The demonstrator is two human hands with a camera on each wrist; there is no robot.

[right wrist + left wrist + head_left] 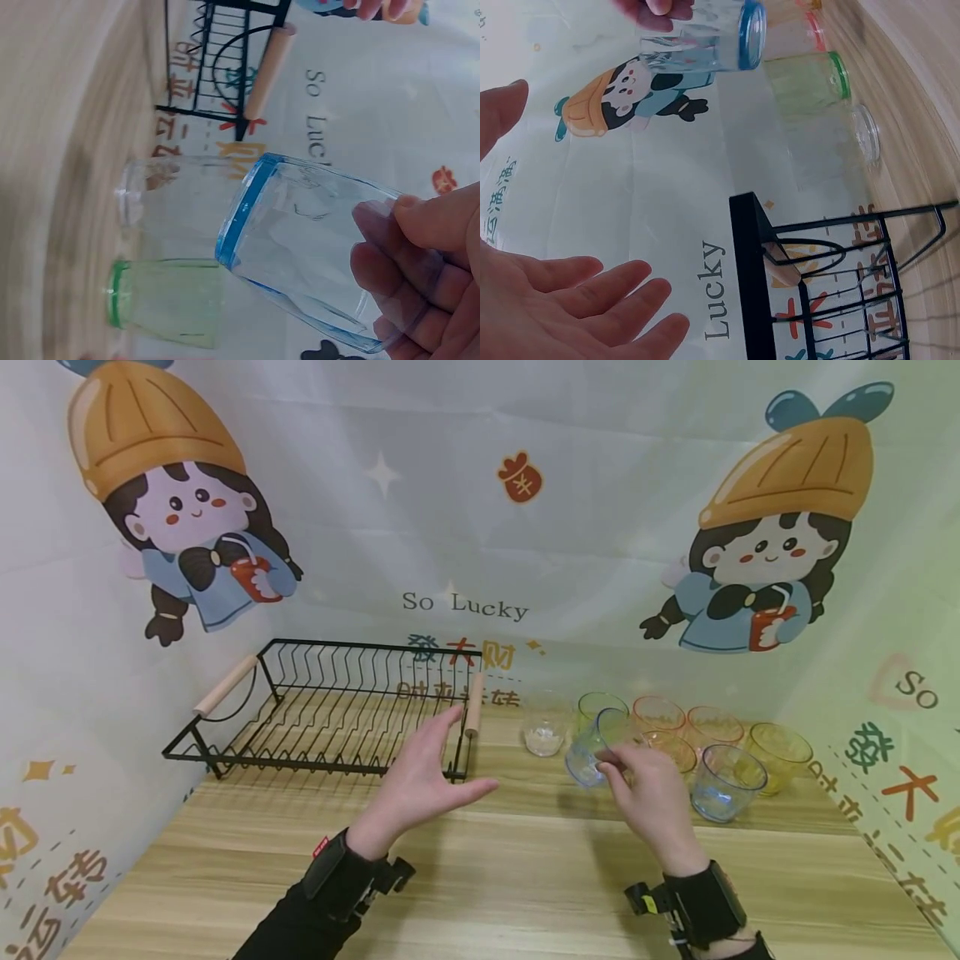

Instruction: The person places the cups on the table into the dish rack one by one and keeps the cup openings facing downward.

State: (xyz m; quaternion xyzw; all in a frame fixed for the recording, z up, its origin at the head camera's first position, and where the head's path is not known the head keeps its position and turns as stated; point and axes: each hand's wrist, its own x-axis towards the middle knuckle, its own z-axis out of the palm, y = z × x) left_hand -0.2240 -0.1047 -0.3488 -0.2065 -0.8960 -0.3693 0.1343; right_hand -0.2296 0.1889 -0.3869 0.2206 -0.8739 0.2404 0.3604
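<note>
My right hand [651, 797] pinches a blue-tinted clear glass [588, 756] by its rim, thumb outside and fingers inside. In the right wrist view the glass [300, 225] is tilted, its thick blue base toward the table and off it. My left hand [411, 783] holds nothing; its thumb and fingers are spread apart near the front right corner of a black wire dish rack [322, 767]. In the left wrist view the open left palm [562, 300] shows beside the rack, with the blue glass [705, 45] beyond it.
Right of the rack stand a colourless glass [543, 737], a green glass [600, 702], two red-rimmed glasses, an orange glass [670, 750], a yellow glass [783, 760] and another blue glass [726, 789]. The rack has wooden handles [227, 685]. A printed cloth [450, 527] hangs behind the wooden table [487, 877].
</note>
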